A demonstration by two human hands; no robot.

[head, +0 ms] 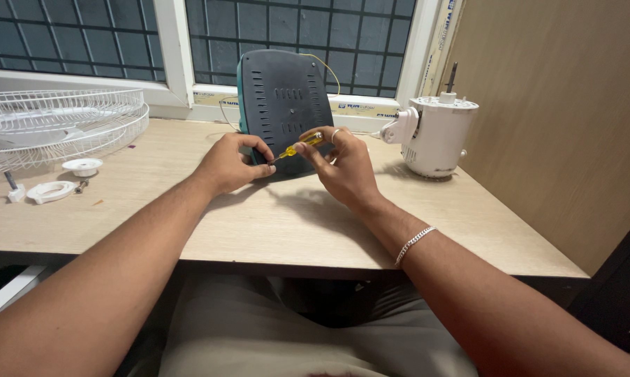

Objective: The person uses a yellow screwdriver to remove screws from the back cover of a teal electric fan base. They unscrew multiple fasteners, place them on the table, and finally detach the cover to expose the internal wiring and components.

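1 dark grey slotted plastic fan base (281,105) stands tilted near the back of the pale wooden worktop (273,223), against the window. The left hand (230,164) is curled shut, pinching the tip end of 1 small yellow-handled screwdriver (295,148) at the base's lower edge; the right hand (343,166) closes on its handle. 1 white fan motor (437,136) stands just right. 2 white wire fan guards (56,126) and 2 white plastic rings (63,180) lie left. The front worktop edge lies bare.

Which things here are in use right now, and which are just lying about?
In use: yellow-handled screwdriver in right hand; left hand at its tip; dark fan base.

Lying about: white fan motor, wire fan guards, white ring, white cap.
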